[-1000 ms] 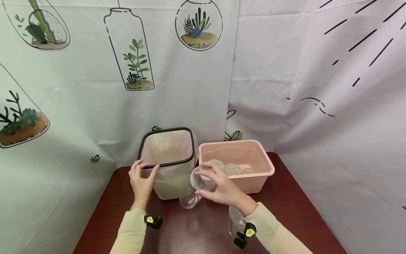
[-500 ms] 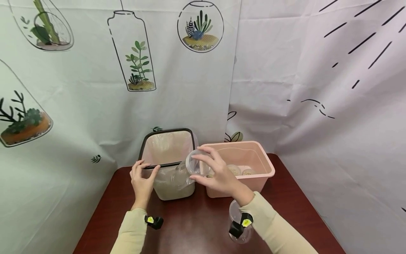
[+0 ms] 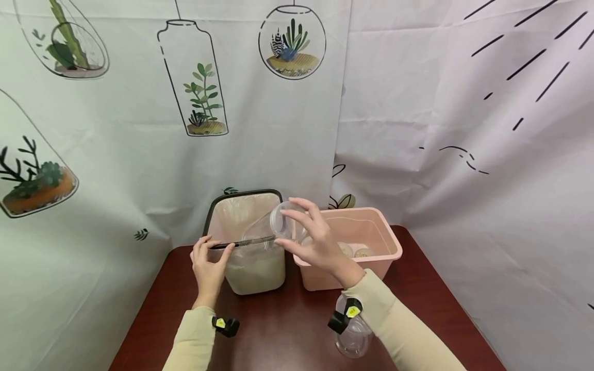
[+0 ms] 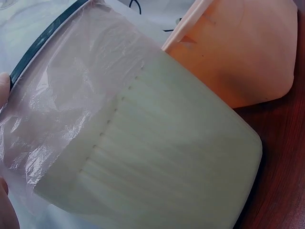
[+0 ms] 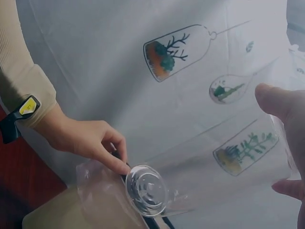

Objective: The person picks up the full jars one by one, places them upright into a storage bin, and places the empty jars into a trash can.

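Observation:
My left hand (image 3: 209,268) grips the black rim (image 3: 241,243) of a pale trash bin (image 3: 257,270) at its near left corner, thumb and fingers over the edge. A translucent bag lines the bin and hangs over its outside. In my right hand (image 3: 317,245) is a clear plastic jar (image 3: 257,226), held between thumb and fingers around its wide end. The jar lies tilted over the bin's near rim. Its round ringed end (image 5: 147,191) shows close by my left thumb in the right wrist view.
Right of the bin stands a pink tub (image 3: 371,221) holding small round containers (image 3: 363,252) with beige beads or beans. Another clear jar (image 3: 352,342) is on the dark red table (image 3: 278,330), under my right wrist. A printed cloth (image 3: 278,134) hangs behind.
My right hand has lifted the jar from beside the bin up and left, tilting it over the rim. The left hand has stayed on the rim.

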Available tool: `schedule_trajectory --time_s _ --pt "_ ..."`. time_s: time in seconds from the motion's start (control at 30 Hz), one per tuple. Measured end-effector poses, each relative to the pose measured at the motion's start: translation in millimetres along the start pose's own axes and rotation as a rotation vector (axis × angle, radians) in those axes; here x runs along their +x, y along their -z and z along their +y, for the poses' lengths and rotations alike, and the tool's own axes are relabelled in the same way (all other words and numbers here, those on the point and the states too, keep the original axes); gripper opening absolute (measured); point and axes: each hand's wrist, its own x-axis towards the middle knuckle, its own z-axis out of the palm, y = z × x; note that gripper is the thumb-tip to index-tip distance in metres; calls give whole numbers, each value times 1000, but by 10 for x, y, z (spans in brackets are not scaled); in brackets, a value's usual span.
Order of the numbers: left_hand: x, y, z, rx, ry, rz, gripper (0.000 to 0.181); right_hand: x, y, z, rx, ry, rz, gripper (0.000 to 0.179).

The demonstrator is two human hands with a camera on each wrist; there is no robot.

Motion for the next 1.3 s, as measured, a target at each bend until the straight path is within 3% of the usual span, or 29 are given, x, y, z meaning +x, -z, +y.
schedule_trajectory --time_s 0.23,0.4,0.7,1.13,1.3 --pt "-5 0 13 10 -1 6 32 -3 -99 145 28 -73 74 61" --pt "-10 -1 14 12 -1 5 32 12 -198 212 -1 -104 75 61" --pt "-5 5 22 19 8 -3 32 -39 -439 430 -37 -149 -24 55" --pt "42 5 10 22 -15 -19 33 -132 -704 680 -113 -157 -92 52" --pt "-6 22 6 23 -4 -7 33 -209 -797 751 -134 -132 -131 53"
